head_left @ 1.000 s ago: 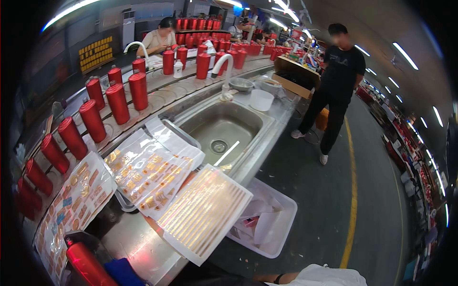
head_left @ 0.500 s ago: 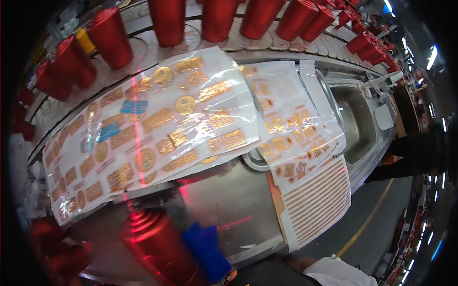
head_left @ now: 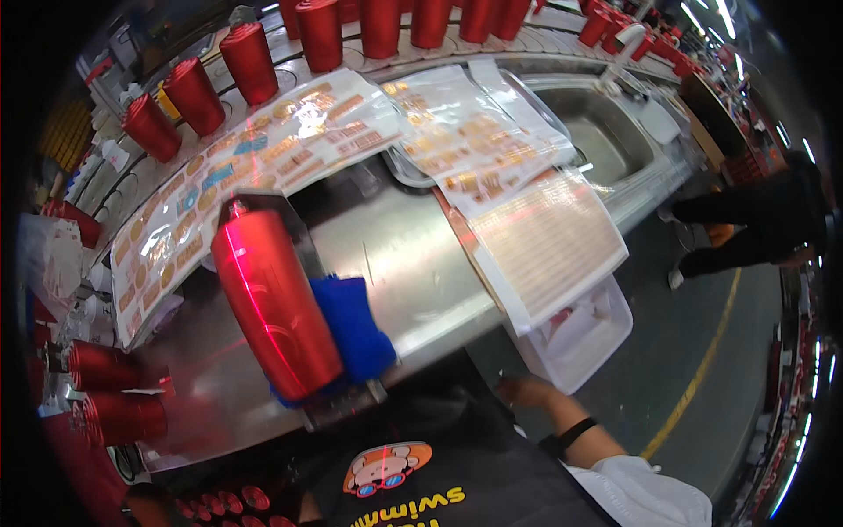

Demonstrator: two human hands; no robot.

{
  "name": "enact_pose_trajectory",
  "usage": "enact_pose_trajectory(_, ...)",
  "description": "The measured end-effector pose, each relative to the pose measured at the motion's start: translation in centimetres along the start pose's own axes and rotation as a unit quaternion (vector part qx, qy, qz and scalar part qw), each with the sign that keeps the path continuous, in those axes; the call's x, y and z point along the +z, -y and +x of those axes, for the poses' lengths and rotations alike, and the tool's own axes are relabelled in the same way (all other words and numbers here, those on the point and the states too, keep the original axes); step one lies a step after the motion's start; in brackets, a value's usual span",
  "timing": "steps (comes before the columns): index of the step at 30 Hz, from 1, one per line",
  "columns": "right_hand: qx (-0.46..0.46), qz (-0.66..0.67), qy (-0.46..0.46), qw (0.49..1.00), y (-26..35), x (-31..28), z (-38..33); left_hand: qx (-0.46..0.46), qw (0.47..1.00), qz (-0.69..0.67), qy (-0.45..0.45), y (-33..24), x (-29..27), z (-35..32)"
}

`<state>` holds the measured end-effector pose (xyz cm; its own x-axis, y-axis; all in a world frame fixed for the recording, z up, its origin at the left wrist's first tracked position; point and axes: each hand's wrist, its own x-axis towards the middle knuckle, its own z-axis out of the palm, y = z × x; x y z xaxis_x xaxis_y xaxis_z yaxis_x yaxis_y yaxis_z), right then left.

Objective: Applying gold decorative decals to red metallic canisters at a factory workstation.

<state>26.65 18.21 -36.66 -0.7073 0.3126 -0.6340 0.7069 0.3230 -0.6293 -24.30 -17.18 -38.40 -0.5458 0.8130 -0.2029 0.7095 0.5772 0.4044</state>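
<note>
My right hand [head_left: 529, 391] is low on the right, beside the counter's front edge and close to a white plastic bin [head_left: 599, 338]. Its fingers are dark and blurred, and I see nothing clearly held in them. At the lower left edge a dark, blurred shape [head_left: 147, 505], perhaps my left hand, lies beside several red metal pieces [head_left: 230, 502]; its fingers cannot be made out. A shiny red metal canister [head_left: 277, 307] lies in a metal cradle in front of me, over a blue cloth [head_left: 356, 329], with a red laser line along it. Neither hand touches it.
Sheets of gold and blue decals [head_left: 255, 145] cover the counter's back, with a striped sheet [head_left: 553, 246] at its right. A sink [head_left: 597, 132] lies beyond. Red canisters [head_left: 320, 35] line a curved conveyor. Two more [head_left: 105, 364] lie at left. A person [head_left: 746, 215] stands right.
The view has swung so the counter sits higher and farther off. My right hand and forearm now show more fully, and the white bin and apron front have come into sight.
</note>
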Motion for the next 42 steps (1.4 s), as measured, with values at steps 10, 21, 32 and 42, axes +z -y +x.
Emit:
enact_pose_trajectory(10, -0.191, -0.228, -0.442, 0.846, 23.2, -27.8, -11.6, 0.108, 0.988, 0.108, 0.021, -13.5, -11.0, 0.3)
enact_pose_trajectory(21, -0.119, -0.437, -0.331, 0.828, 28.1, -32.1, 3.7, 0.107, 0.935, -0.305, 0.144, -22.1, -22.6, -0.6)
enact_pose_trajectory(32, -0.105, -0.385, -0.372, 0.838, 28.4, -30.6, 4.7, 0.072, 0.852, -0.516, 0.054, -20.2, -28.3, 2.1)
enact_pose_trajectory(42, -0.111, -0.433, -0.372, 0.813, 28.4, -29.2, 5.2, 0.127, 0.869, -0.47, 0.086, -21.9, -26.5, 2.9)
